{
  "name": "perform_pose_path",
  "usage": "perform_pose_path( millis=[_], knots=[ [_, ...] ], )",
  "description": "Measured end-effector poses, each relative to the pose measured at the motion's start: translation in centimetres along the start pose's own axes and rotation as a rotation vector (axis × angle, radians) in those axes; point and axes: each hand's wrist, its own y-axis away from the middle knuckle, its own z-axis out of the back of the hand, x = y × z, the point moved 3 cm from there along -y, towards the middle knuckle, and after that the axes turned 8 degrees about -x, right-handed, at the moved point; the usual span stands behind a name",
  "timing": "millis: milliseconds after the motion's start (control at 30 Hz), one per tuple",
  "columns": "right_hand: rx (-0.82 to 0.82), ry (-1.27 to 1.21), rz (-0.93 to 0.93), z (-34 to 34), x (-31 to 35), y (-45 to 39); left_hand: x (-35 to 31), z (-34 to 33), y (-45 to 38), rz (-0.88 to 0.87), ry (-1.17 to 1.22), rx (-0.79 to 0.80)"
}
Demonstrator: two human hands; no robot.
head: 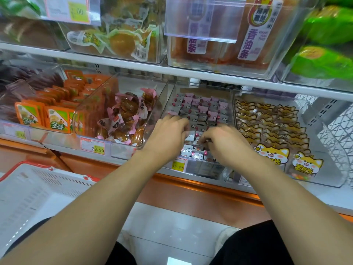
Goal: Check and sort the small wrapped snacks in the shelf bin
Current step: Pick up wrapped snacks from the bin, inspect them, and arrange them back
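While gripped: snacks rowed front-back

1. Single view: head-worn, wide-angle camera.
2. Faces forward and down, close to the shelf bin at frame centre.
3. Both forearms enter from the lower edge.
4. Straight lines bow toward frame edges.

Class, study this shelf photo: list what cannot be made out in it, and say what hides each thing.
Head view:
- Fingertips of the left hand and right hand: curled away and motion-blurred, so any grip on the small wrapped snacks is unclear.
- Snacks beneath both hands: covered.
- Print on the snack wrappers: too small.
- White basket: cut off by the left edge.
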Motion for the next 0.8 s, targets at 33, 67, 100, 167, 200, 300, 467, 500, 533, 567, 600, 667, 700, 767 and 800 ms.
perform_pose_path(
  millis=[33,67,100,167,200,300,467,500,533,567,600,667,700,767,800],
  knots=[
    [-0.005,0.034,0.019,-0.1,0.2,0.0,-0.2,0.5,0.1,0.031,0.074,-0.026],
    [-0.012,0.052,0.025,-0.2,0.3,-0.1,-0.3,1.2,0.1,0.069,0.156,-0.051],
    [-0.039,0.025,0.014,-0.2,0.3,-0.1,-0.5,1.9,0.2,0.097,0.231,-0.081],
    [-0.148,-0.222,-0.074,0.5,0.2,0.2,-1.0,3.9,0.3,0.084,0.316,-0.162],
    [-0.210,-0.406,-0.100,1.1,0.2,0.5,-1.3,5.0,0.4,0.040,0.327,-0.210],
    [-0.261,-0.766,0.002,3.1,1.6,1.4,-2.2,8.1,1.3,-0.147,0.315,-0.332],
    [-0.252,-1.102,-0.071,2.3,4.1,1.9,-1.0,8.7,3.8,0.041,0.526,-0.297],
    [-0.220,-1.330,-0.171,2.0,4.4,1.7,-0.1,8.3,4.3,0.171,0.587,-0.256],
    [-0.182,-1.537,-0.262,1.8,4.8,1.7,0.7,8.0,4.7,0.304,0.640,-0.196],
    [-0.154,-1.670,-0.344,1.5,4.9,1.6,1.3,7.6,5.1,0.422,0.704,-0.117],
    [-0.134,-1.743,-0.422,1.3,5.0,1.6,1.9,7.0,5.4,0.512,0.791,-0.037],
    [-0.124,-1.819,-0.547,0.8,5.1,1.6,2.6,6.0,5.9,0.616,0.963,0.036],
    [-0.134,-1.845,-0.597,0.6,5.1,1.5,2.7,5.8,6.1,0.634,1.014,0.024],
    [-0.182,-1.890,-0.680,0.6,5.0,1.4,3.1,5.6,6.3,0.641,1.062,-0.011],
    [-0.209,-1.901,-0.709,0.6,4.8,1.4,3.2,5.5,6.3,0.642,1.074,-0.018]
  ],
)
